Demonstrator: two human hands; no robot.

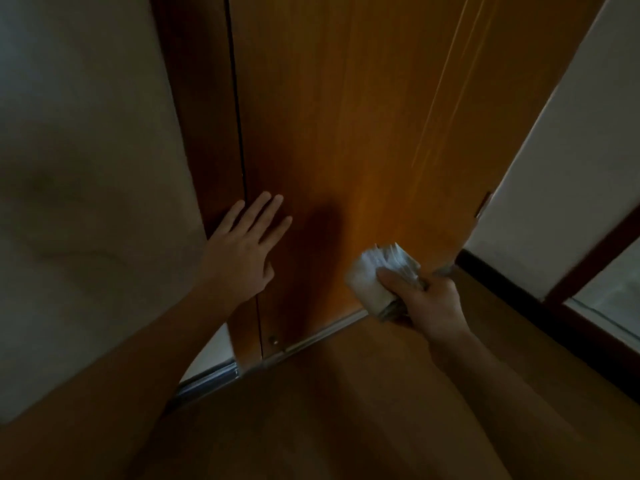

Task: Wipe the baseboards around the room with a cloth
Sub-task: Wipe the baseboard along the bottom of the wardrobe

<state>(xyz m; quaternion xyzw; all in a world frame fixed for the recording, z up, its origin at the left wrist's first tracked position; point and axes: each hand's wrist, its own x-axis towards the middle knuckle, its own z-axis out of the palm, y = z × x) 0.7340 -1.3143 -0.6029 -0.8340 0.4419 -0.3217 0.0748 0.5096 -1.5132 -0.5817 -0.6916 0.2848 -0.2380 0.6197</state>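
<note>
Right hand (433, 303) grips a bunched pale cloth (375, 277), fingers curled round it, thumb on top. Cloth sits low against the wooden door (346, 116), just above the metal strip (322, 336) at its foot. Left hand (242, 251) lies flat on the door, fingers straight and spread. Dark baseboard (498, 277) begins just right of the cloth, along the foot of the white wall (571, 168). Light dim, cloth blurred. Step in hand, as I read it: bringing the cloth onto that baseboard. To do it well: start tight in the corner by the door, press a flat face of cloth on the top edge first, then the front, in one long pass, braced on the left palm
</note>
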